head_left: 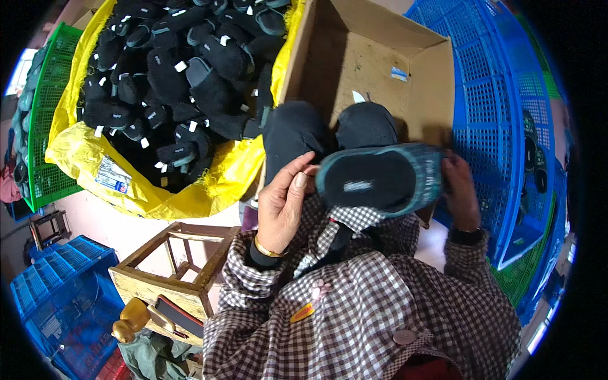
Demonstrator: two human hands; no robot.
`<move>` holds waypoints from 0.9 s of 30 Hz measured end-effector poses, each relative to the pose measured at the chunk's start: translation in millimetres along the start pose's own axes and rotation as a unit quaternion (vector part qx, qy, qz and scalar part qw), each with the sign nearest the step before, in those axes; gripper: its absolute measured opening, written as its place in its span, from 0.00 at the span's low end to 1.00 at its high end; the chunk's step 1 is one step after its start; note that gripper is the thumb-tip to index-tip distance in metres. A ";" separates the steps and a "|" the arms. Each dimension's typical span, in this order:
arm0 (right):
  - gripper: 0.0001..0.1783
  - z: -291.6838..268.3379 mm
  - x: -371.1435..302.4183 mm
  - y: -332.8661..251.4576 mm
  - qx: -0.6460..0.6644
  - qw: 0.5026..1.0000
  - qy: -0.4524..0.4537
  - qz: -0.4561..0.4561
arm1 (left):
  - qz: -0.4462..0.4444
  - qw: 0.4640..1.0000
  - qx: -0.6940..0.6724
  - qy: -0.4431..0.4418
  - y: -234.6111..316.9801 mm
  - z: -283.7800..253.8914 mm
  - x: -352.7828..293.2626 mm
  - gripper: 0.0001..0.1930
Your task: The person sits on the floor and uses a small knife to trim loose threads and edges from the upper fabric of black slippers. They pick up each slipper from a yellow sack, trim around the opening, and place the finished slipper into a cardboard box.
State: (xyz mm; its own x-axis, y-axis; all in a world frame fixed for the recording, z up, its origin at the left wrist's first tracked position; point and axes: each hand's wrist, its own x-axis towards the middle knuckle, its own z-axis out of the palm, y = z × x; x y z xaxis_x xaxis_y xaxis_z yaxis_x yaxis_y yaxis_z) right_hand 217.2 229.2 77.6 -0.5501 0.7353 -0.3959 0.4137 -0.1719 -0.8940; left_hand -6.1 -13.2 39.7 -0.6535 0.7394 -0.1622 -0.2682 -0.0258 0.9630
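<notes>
A dark slipper (370, 180) with a black insole, a pale label and a grey-teal rim is held above my lap, lying crosswise and slightly blurred. My right hand (461, 190) grips its right end. At its left end is my left hand (283, 206), thumb raised and fingers stretched toward the rim; whether the fingertips touch it I cannot tell. To the far left, a yellow sack (231, 183) is heaped with black slippers (215, 88), many bearing small white tags.
Beyond my knees stands an open cardboard box (421, 82) with scraps inside. Blue plastic crates (478, 126) line the right side. A wooden stool frame (209, 278) is close on my left, with another blue crate (60, 266) beyond it and a green crate (54, 133) farther back.
</notes>
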 end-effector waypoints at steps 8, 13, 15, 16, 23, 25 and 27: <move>0.21 -131.0 1.6 -46.6 0.388 0.885 0.052 -0.252 | -0.021 0.975 0.013 0.223 -52.1 -92.4 34.4 0.12; 0.14 -10.5 13.6 -8.3 -0.193 0.925 0.263 -0.193 | -0.133 0.976 0.102 0.140 -123.2 -129.1 91.7 0.12; 0.11 47.3 6.2 -19.4 0.103 0.971 0.214 -0.010 | -0.186 0.965 0.140 0.119 -138.5 -125.3 121.3 0.11; 0.12 80.2 7.6 -28.9 0.074 0.979 0.192 0.003 | -0.076 0.970 0.197 0.119 -187.6 -149.0 135.0 0.13; 0.10 119.2 -4.3 -0.1 -0.085 0.979 0.086 -0.162 | -0.128 0.846 0.513 0.065 -209.5 -104.1 202.0 0.41; 0.09 121.7 1.2 4.8 -0.076 0.978 0.087 -0.172 | -0.151 0.845 0.508 0.068 -225.2 -104.2 217.7 0.43; 0.07 123.4 -0.9 10.6 -0.083 0.973 0.106 -0.185 | -0.129 0.848 0.502 0.112 -238.4 -107.1 220.1 0.39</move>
State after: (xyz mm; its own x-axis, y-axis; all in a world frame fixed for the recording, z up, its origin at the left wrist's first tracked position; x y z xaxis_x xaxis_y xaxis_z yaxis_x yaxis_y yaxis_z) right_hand 132.6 145.8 42.7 -0.5298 0.8480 0.0147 0.3364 0.2261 -0.9142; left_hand -161.8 83.6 -248.5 -0.8134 0.4834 -0.3236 0.2412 0.7864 0.5687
